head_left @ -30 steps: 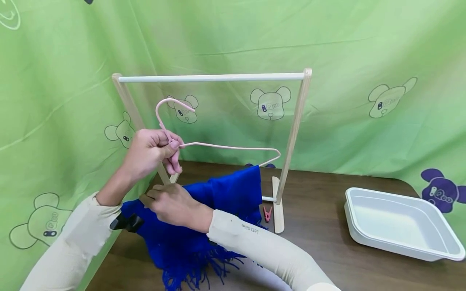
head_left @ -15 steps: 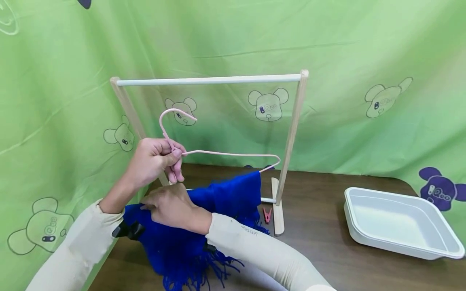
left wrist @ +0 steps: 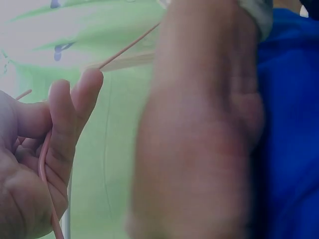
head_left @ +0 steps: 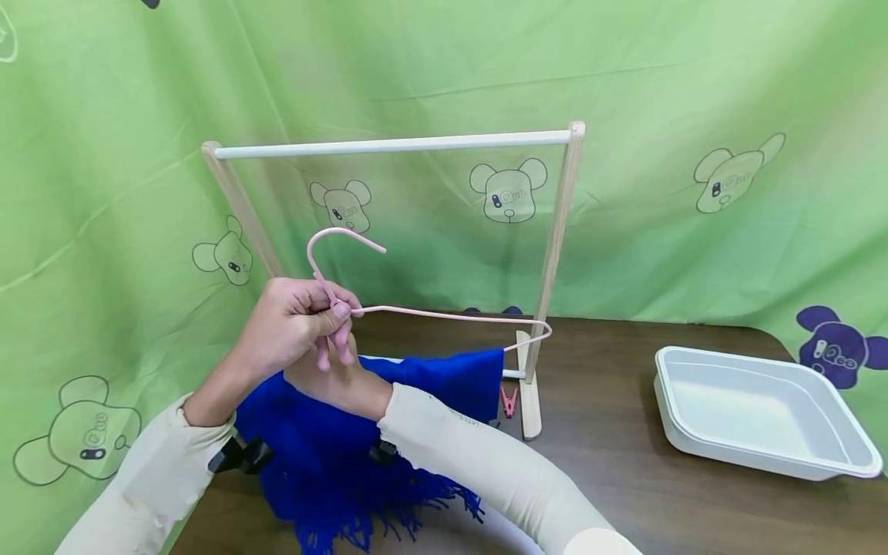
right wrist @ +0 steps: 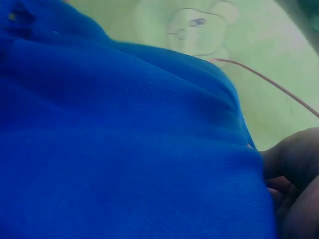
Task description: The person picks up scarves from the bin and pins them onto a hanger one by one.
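Note:
My left hand (head_left: 291, 324) pinches the pink wire hanger (head_left: 451, 315) at the base of its hook, the thumb pressed on the wire. Over the hanger's lower part drapes a blue fringed scarf (head_left: 319, 439), its fringe hanging toward me. My right hand (head_left: 340, 383) is just under the left, partly hidden behind it in the head view. In the right wrist view, its curled fingers (right wrist: 294, 154) grip the scarf's edge. The left wrist view shows the right hand blurred and close, between the left fingers and the blue cloth.
A wooden rack with a white top rail (head_left: 395, 145) stands behind the hanger. Near its right foot (head_left: 529, 408) lies a red clothespin (head_left: 509, 401). A white plastic tray (head_left: 763, 466) sits on the brown table (head_left: 597, 432) at right. Green curtains enclose the table.
The left hand and hanger have come down a little, and the hanger's right end has shifted right. The right hand has moved up and right, closer under the left hand, and the scarf has shifted.

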Action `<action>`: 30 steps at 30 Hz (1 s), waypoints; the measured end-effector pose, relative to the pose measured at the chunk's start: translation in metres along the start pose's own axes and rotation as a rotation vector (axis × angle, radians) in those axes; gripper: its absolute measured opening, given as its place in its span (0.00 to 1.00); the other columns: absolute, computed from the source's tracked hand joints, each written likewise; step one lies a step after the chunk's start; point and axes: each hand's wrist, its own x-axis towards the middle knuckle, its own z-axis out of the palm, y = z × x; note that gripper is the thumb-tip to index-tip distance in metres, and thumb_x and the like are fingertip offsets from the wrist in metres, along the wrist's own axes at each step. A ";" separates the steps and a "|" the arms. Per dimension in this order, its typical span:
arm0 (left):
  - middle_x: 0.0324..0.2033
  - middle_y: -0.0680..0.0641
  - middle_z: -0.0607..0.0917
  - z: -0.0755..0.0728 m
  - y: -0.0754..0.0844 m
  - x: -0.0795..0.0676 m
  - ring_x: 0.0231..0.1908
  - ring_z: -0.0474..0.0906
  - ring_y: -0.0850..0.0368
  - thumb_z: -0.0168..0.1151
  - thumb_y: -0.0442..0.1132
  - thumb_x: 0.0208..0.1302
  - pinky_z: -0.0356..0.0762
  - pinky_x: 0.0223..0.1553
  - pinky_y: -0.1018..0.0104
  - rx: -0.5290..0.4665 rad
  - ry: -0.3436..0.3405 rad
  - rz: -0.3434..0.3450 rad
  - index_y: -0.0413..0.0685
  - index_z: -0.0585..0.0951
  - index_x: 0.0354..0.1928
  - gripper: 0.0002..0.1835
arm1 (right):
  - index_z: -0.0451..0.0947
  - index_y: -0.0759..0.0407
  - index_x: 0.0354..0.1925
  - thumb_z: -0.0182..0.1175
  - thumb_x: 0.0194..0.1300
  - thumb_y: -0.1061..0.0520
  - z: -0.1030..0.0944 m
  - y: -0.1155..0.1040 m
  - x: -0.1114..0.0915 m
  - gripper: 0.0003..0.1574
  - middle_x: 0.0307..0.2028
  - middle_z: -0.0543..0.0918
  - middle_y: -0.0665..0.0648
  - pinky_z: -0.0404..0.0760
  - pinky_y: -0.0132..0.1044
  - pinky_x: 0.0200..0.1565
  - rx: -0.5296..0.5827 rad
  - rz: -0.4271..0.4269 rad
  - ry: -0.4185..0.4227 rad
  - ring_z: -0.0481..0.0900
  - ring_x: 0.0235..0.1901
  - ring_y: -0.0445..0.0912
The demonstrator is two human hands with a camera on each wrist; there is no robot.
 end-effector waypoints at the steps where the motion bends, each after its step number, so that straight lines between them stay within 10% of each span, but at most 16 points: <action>1: 0.21 0.36 0.84 0.000 0.000 0.000 0.12 0.80 0.51 0.58 0.23 0.69 0.77 0.11 0.64 0.002 0.002 0.005 0.25 0.82 0.30 0.09 | 0.73 0.50 0.22 0.50 0.77 0.51 0.002 -0.002 0.000 0.23 0.15 0.72 0.41 0.65 0.18 0.29 0.256 -0.016 0.003 0.68 0.21 0.33; 7: 0.19 0.40 0.84 0.001 -0.002 0.000 0.09 0.77 0.58 0.58 0.22 0.68 0.76 0.11 0.66 0.060 0.030 0.031 0.27 0.83 0.30 0.09 | 0.84 0.49 0.36 0.66 0.68 0.42 0.009 -0.011 -0.005 0.13 0.39 0.83 0.47 0.75 0.25 0.33 0.867 0.133 0.054 0.77 0.38 0.39; 14: 0.18 0.47 0.83 -0.011 -0.002 -0.002 0.11 0.79 0.57 0.58 0.22 0.69 0.77 0.10 0.66 0.039 0.086 0.065 0.27 0.82 0.26 0.12 | 0.85 0.45 0.35 0.64 0.69 0.38 0.014 -0.007 -0.034 0.15 0.26 0.82 0.42 0.67 0.24 0.21 0.818 0.027 0.276 0.76 0.25 0.37; 22: 0.19 0.54 0.83 -0.029 0.006 -0.004 0.13 0.82 0.58 0.57 0.22 0.69 0.78 0.12 0.65 0.050 0.136 0.069 0.25 0.82 0.26 0.12 | 0.88 0.52 0.49 0.72 0.63 0.50 0.042 0.044 -0.080 0.16 0.47 0.90 0.47 0.80 0.39 0.53 0.812 0.020 0.498 0.87 0.48 0.43; 30: 0.19 0.53 0.84 -0.049 0.015 0.000 0.13 0.82 0.57 0.59 0.24 0.70 0.80 0.14 0.65 0.167 0.182 0.053 0.26 0.82 0.29 0.10 | 0.86 0.57 0.52 0.74 0.60 0.50 0.068 0.101 -0.098 0.23 0.47 0.90 0.52 0.83 0.42 0.50 0.687 -0.042 0.652 0.87 0.48 0.47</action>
